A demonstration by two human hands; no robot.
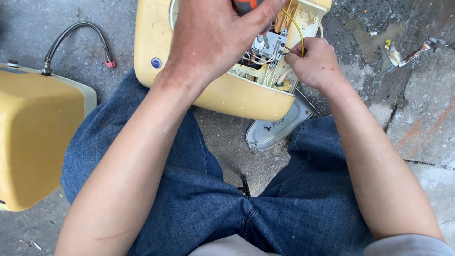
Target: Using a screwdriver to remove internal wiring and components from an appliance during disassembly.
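The left hand (213, 35) grips an orange-handled tool (246, 4), cut off by the top edge and hiding much of the open yellow water heater (227, 97) between the knees. The right hand (315, 61) pinches thin wires (286, 50) beside the grey thermostat block (270, 45). A round blue sticker (156, 62) marks the casing.

Soft, even daylight from above, shadows faint, no glare; the picture is sharp throughout, with slight wide-angle stretching toward the near edges
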